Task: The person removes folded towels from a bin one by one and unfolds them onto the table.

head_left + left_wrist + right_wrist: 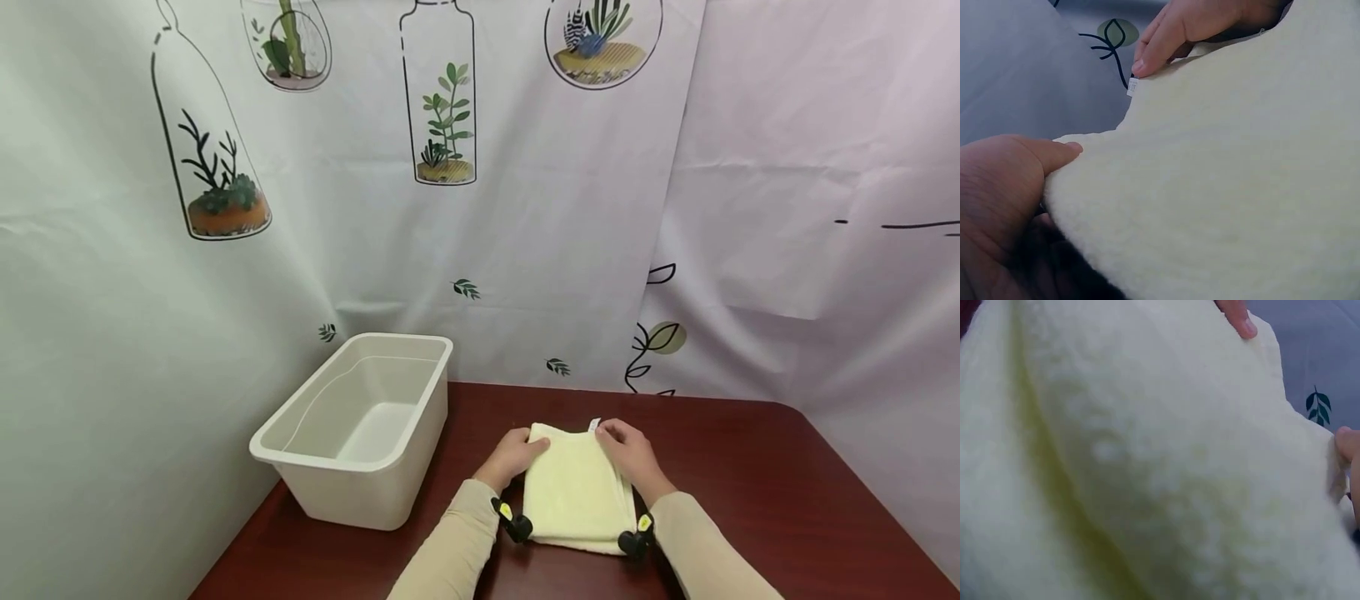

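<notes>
A pale yellow towel (577,492), folded into layers, lies between my two hands over the dark red table. With its thumb on top, my left hand (512,458) pinches the far left corner; its other fingers are hidden under the cloth. At the far right corner, beside a small white tag (594,424), my right hand (630,454) grips the edge. The left wrist view shows the left thumb (1054,155) pressing on the fluffy towel (1210,162). Towel folds (1147,425), partly blurred, fill most of the right wrist view.
A deep off-white plastic bin (360,492) with nothing visible inside stands at the table's left side. Behind the dark red table (757,492) hangs a white curtain (517,250) printed with plants in jars. Black wrist cameras (517,527) sit close to the towel's near corners.
</notes>
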